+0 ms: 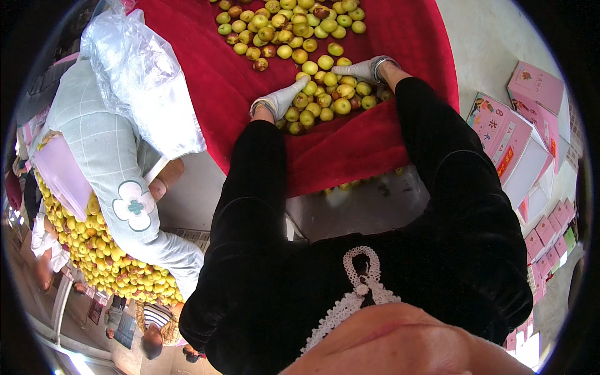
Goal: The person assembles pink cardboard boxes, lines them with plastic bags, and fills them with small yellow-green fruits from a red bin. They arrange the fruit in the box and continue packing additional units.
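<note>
A white glove covers my left hand (282,97), which lies along the left side of a cluster of yellow-green jujubes (342,106). Its fingers stretch forward and touch the fruit. My right hand (356,70), also in a white glove with a bracelet at the wrist, reaches across the cluster's far right side. Its fingertips are beside a jujube; no fruit is plainly gripped in either hand. Some jujubes show brown patches. They rest on a red cloth (187,51) between my forearms. A larger group of jujubes (290,26) is spread farther up the cloth.
Pink printed cartons (504,136) stand on the floor at right, with more pink boxes (546,234) below. At left is a person in a pale checked sleeve (103,140), near a clear plastic bag (140,75). Behind that sleeve lies a big jujube heap (93,243). Other people are farther off.
</note>
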`<action>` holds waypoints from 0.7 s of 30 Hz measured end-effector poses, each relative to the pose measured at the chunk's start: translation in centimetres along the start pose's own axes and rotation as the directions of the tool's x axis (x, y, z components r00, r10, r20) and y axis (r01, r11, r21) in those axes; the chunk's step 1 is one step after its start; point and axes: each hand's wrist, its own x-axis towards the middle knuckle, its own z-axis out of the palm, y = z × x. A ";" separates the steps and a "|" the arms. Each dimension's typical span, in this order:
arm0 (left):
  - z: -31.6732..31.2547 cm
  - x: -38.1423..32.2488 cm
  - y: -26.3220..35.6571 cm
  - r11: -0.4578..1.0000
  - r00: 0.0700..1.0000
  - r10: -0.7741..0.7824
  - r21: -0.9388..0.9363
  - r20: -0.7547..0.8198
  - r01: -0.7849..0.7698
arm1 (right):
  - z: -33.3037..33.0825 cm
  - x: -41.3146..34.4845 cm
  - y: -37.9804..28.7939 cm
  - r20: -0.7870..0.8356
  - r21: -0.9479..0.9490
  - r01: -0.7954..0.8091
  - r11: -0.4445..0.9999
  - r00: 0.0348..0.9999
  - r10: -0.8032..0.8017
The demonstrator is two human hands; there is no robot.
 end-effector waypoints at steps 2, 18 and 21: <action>0.5 -0.8 0.4 0.996 0.997 -0.001 -0.088 0.080 0.008 | 0.0 -0.3 0.2 0.023 0.019 0.030 0.999 0.999 -0.031; 0.4 -0.9 -0.2 0.923 0.965 0.172 -0.375 0.198 -0.088 | 4.1 2.7 0.2 0.499 0.676 -0.011 0.737 0.743 -0.447; 1.5 -3.1 -0.7 0.891 0.916 0.306 -0.417 0.259 -0.180 | 4.3 0.7 0.3 0.508 0.702 0.009 0.712 0.694 -0.510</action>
